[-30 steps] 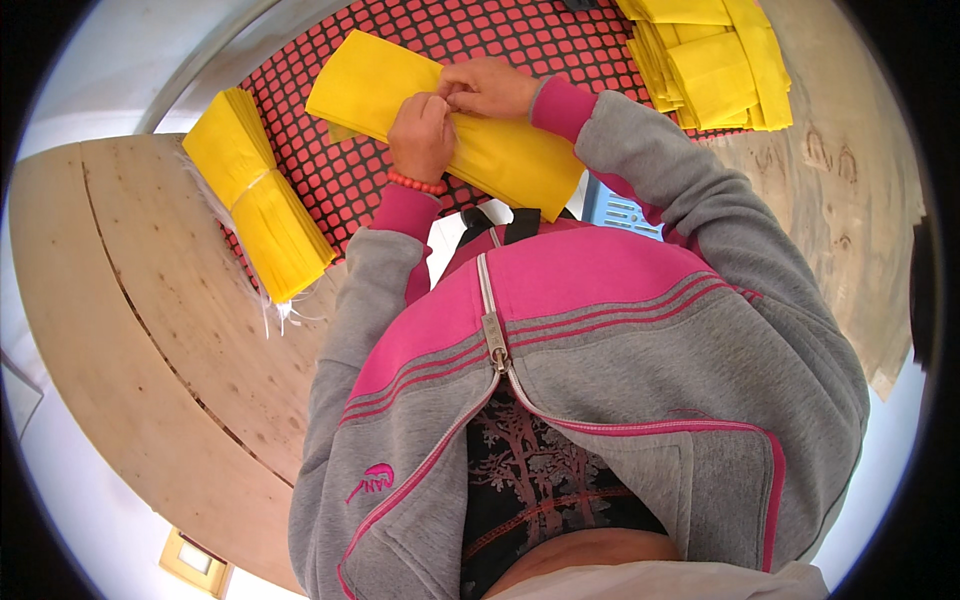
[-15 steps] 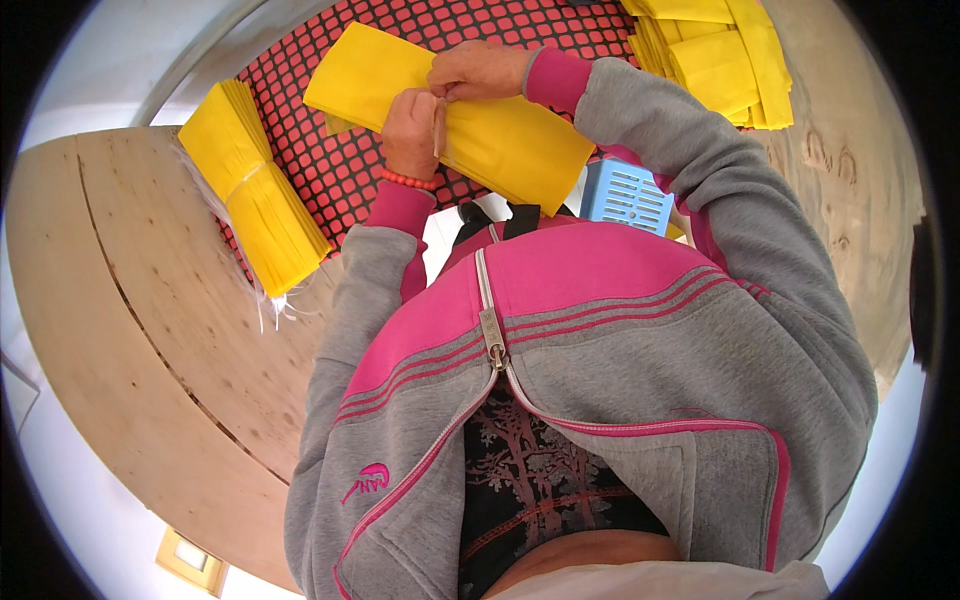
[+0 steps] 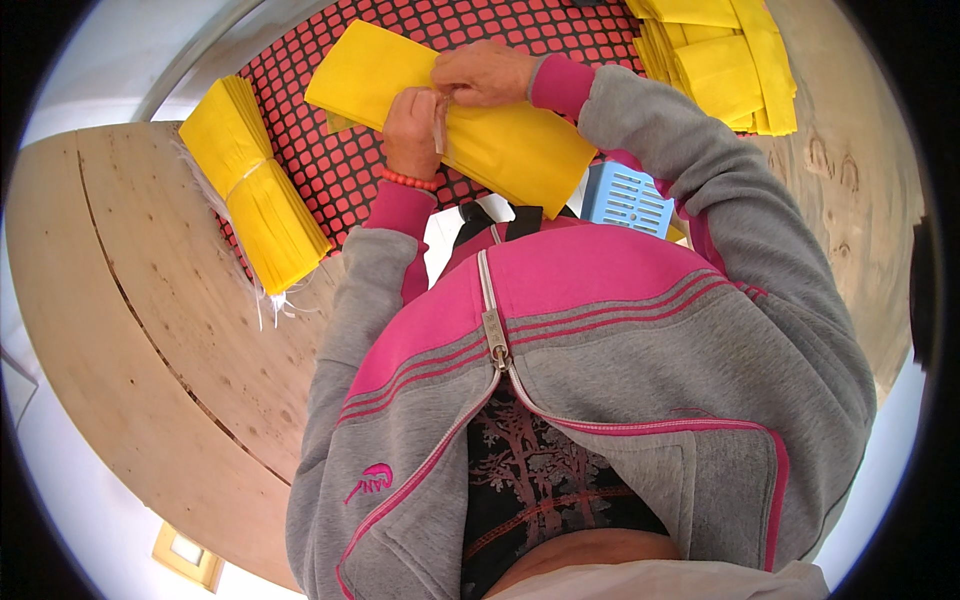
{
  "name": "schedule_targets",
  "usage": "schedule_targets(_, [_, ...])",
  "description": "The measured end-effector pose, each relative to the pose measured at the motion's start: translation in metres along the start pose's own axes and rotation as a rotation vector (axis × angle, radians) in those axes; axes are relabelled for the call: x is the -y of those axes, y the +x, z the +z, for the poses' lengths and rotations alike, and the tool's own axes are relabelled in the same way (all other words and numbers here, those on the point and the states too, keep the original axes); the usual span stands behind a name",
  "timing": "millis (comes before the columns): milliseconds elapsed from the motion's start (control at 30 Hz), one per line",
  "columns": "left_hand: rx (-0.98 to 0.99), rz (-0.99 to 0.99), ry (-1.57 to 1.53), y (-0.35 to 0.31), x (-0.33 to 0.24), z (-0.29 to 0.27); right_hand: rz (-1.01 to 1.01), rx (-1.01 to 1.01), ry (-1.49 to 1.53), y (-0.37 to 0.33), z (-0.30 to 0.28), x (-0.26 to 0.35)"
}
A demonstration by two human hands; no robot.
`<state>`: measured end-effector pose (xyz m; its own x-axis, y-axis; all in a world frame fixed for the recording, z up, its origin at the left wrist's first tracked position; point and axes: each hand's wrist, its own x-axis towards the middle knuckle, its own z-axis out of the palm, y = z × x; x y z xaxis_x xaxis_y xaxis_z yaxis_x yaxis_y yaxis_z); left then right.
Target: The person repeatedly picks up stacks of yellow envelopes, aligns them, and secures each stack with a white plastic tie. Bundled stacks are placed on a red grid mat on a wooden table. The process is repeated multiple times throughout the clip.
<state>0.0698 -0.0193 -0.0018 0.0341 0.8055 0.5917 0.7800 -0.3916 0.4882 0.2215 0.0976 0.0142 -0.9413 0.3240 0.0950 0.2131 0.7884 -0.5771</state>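
A folded yellow bundle (image 3: 525, 150), of fabric by its look, lies slantwise before me on a red-and-black patterned cover (image 3: 330, 185). A thin pale strip (image 3: 441, 122) crosses its middle. My left hand (image 3: 412, 132), with a red bead bracelet at the wrist, is closed over the bundle beside that strip. From the right, my right hand (image 3: 487, 73) has its fingers bent and pressed together at the strip's far end, close to the left fingers. The fingertips of both hands are partly hidden.
To the left, another yellow bundle (image 3: 235, 140) is tied with a pale band, white strands showing under it. More yellow bundles (image 3: 722, 72) are piled at the far right. A blue slotted plastic basket (image 3: 628, 200) stands below the wooden table's (image 3: 110, 270) level.
Both hands stay at the strip on the bundle. My right hand's fingers have shifted only slightly; the bundles have not visibly moved.
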Motion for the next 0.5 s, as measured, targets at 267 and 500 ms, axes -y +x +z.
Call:
schedule_targets(267, [0.119,-0.07,0.023,-0.013,-0.004,-0.024,0.111,-0.044,-0.274,-0.013,-0.018,-0.013])
schedule_targets(500, [0.055,-0.037,0.05,-0.009,-0.007,-0.015,-0.003,-0.175,-0.046,-0.01,-0.006,0.006])
